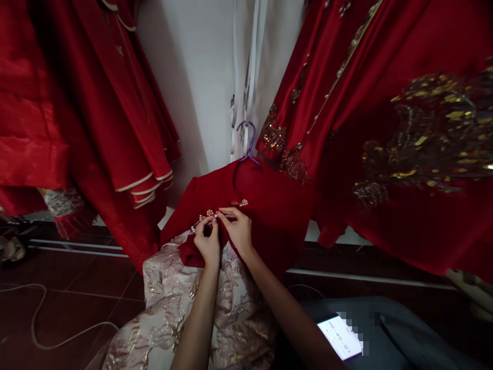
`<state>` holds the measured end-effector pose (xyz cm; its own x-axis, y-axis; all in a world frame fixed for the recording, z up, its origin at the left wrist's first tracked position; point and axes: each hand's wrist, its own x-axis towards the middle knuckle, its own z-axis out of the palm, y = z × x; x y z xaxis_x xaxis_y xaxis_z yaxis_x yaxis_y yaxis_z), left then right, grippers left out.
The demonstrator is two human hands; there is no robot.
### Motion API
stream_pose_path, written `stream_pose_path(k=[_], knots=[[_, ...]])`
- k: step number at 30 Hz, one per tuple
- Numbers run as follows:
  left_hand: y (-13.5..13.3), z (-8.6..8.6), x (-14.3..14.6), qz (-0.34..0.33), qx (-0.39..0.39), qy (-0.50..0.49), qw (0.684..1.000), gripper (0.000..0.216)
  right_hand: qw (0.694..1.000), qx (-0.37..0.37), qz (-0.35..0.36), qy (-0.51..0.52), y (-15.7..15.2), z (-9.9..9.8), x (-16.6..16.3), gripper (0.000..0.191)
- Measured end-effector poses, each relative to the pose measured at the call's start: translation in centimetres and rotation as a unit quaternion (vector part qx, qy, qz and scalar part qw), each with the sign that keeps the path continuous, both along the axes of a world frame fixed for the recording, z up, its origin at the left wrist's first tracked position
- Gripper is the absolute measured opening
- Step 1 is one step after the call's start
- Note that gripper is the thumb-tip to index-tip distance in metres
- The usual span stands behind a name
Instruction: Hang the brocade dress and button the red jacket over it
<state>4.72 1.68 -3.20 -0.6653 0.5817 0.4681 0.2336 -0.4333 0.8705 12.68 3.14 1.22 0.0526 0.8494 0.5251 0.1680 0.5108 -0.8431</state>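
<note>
A dark red garment point(265, 205) on a purple hanger point(249, 146) lies spread in front of me over a pale gold brocade cloth point(181, 303). Small beaded button knots point(210, 212) run along its front edge. My left hand point(208, 241) pinches the red fabric edge beside those knots, fingers closed. My right hand point(238, 228) grips the same edge just to the right, with its fingertips meeting the left hand's.
Red robes with cream trim point(127, 113) hang at the left. Red gowns with gold sequin embroidery point(416, 133) hang at the right. A white wall point(200, 77) lies between them. A white cable point(42, 329) loops on the dark floor, and a lit phone screen point(341, 336) sits at lower right.
</note>
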Motion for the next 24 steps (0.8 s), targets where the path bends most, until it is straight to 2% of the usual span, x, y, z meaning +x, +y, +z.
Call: stream_pose_path(k=[5, 9, 12, 18, 21, 24], knots=[[0.1, -0.1, 0.0, -0.017, 0.002, 0.004, 1.000, 0.023, 0.999, -0.005, 0.027, -0.035, 0.4, 0.3, 0.7, 0.017], [0.2, -0.1, 0.1, -0.029, 0.006, 0.013, 0.999, 0.021, 0.990, -0.035, 0.106, -0.088, -0.2, 1.1, 2.5, 0.026], [-0.2, 0.2, 0.0, -0.009, 0.004, 0.032, 0.999, 0.022, 0.981, -0.071, 0.139, -0.115, -1.7, 1.8, 4.4, 0.030], [-4.4, 0.3, -0.2, 0.057, -0.042, 0.159, 0.985, 0.021, 0.971, -0.101, 0.132, -0.172, -4.9, 2.6, 7.4, 0.019], [-6.7, -0.6, -0.4, 0.061, -0.102, 0.225, 0.967, 0.030, 0.954, -0.143, 0.124, -0.230, -5.3, 2.0, 8.3, 0.015], [-7.9, -1.0, -1.1, 0.041, -0.157, 0.277, 0.947, 0.038, 0.938, -0.199, 0.121, -0.258, -5.2, 0.8, 8.7, 0.016]])
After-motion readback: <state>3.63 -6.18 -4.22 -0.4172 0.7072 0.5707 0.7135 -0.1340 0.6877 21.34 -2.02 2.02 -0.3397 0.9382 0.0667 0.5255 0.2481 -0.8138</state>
